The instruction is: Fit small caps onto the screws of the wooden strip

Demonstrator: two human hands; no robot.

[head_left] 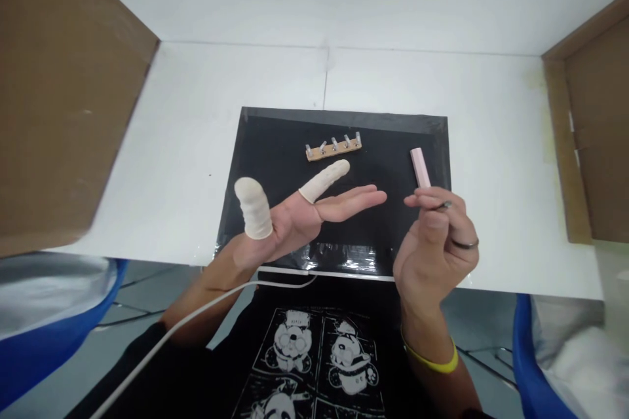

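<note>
Left hand (297, 219) spreads open over the mat (272, 137); right hand (435, 242) pinches a metal piece (445, 206) above its right side, and the strip (334, 153) lies beyond them, on its far half.

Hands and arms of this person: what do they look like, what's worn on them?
The left hand wears two cream, wrinkled finger covers. The right hand has a dark ring, with a yellow band below the wrist. The left sleeve is black; a white cable crosses that arm.
</note>
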